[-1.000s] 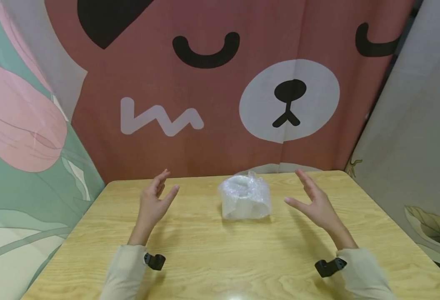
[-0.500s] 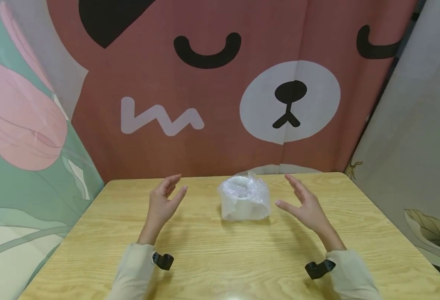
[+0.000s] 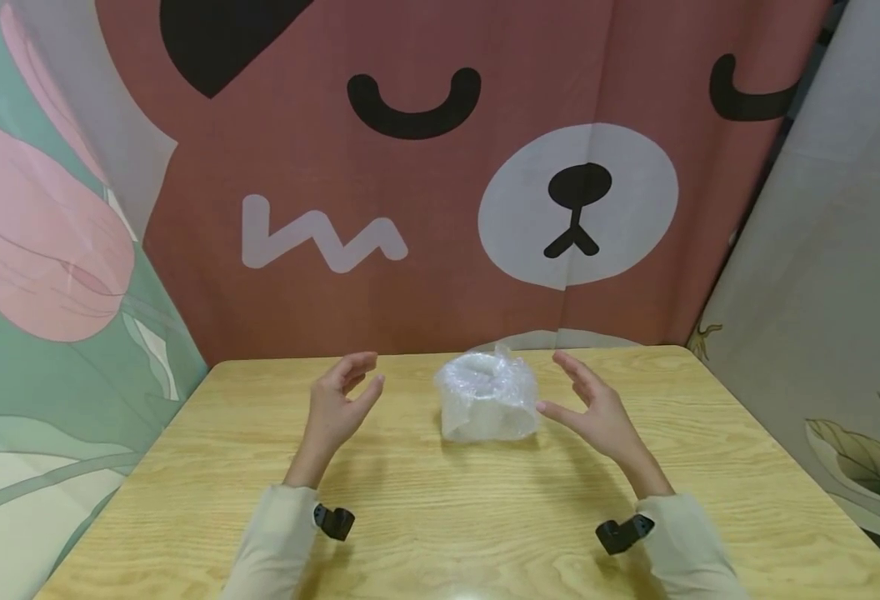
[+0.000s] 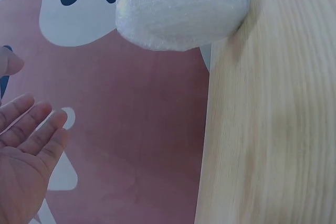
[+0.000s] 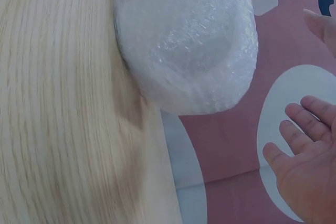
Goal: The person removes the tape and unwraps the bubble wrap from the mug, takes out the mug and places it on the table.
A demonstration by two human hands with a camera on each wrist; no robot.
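A bundle of bubble wrap (image 3: 488, 398), whitish and roughly round, sits on the wooden table; what lies inside the wrap cannot be made out. To its left, my left hand (image 3: 338, 407) hovers over the table, palm turned inward, fingers loosely extended and thumb apart. My right hand (image 3: 596, 414) is on the other side, its thumb tip very near the bundle's right side in the head view. The right wrist view shows the right hand (image 5: 310, 166) apart from the bundle (image 5: 184, 40). In the left wrist view the left hand (image 4: 26, 156) holds nothing.
The light wooden table (image 3: 440, 508) ends at a back edge just behind the bundle. A brown curtain (image 3: 425, 308) with a bear print hangs behind it. Printed cloths flank both sides, a green floral one (image 3: 50, 392) and a grey one (image 3: 807, 333).
Both hands have moved inward towards the bubble wrap bundle, the left one rightward and the right one leftward. The bundle has stayed in place.
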